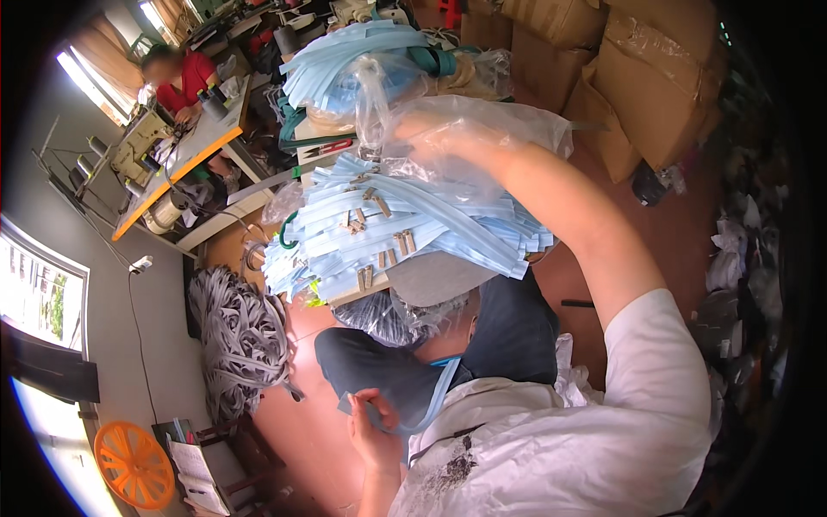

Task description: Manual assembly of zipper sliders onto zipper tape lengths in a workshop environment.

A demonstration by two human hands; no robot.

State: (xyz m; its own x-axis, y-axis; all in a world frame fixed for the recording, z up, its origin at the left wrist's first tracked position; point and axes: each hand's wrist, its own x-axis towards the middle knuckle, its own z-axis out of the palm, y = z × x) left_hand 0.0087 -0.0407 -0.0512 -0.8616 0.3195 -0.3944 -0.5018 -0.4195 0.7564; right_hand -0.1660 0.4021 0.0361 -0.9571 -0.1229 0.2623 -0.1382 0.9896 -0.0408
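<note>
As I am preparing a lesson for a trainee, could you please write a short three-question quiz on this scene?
1. What does the left hand hold?
2. True or false: the heap of grey straps lies on the person's right.
3. Fill in: the right hand is seen through clear ____.

Key:
1. A light blue strip.
2. False; it lies on the left.
3. Plastic.

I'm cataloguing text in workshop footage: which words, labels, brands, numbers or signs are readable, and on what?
None can be read.
Shirt: dark print, no legible words.
Papers: any writing is too small.
Sewing machine: any markings are too blurred.
Blue strips: no readable lettering.
</note>
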